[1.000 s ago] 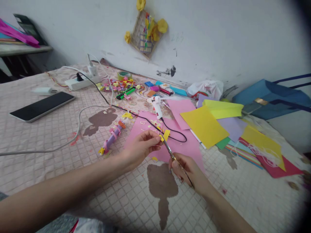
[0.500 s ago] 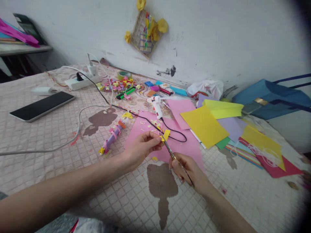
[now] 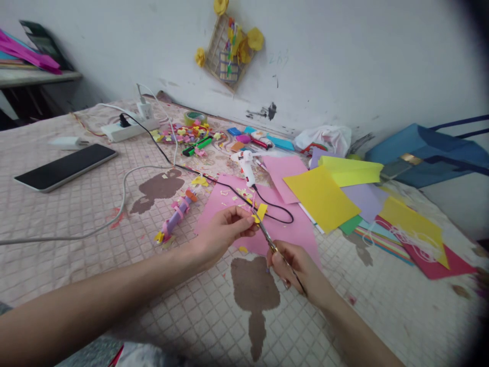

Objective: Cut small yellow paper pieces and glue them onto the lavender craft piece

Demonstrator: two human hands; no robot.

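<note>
My left hand (image 3: 229, 229) pinches a small yellow paper piece (image 3: 261, 211) between thumb and fingertips. Wrapped round the handles of a pair of scissors (image 3: 268, 238) is my right hand (image 3: 294, 265); the blades point up and left and meet the yellow piece at my left fingertips. Beneath both lies a pink sheet (image 3: 214, 214) strewn with small paper scraps (image 3: 244, 195). A white glue gun (image 3: 247, 168) with a black cord lies just beyond. To the left of my left hand rests a purple rolled stick (image 3: 178, 214) with pink, orange and yellow pieces on it.
At the left are a dark tablet (image 3: 66, 167) and a white power strip (image 3: 126, 130) with cables. Colourful paper flowers (image 3: 183, 133), a green cutter (image 3: 197, 146) and tape (image 3: 194, 118) sit further back. Coloured sheets (image 3: 323, 196) and a blue bag (image 3: 424, 158) are on the right.
Both hands stay in almost the same place. The scissors and the yellow piece have barely shifted.
</note>
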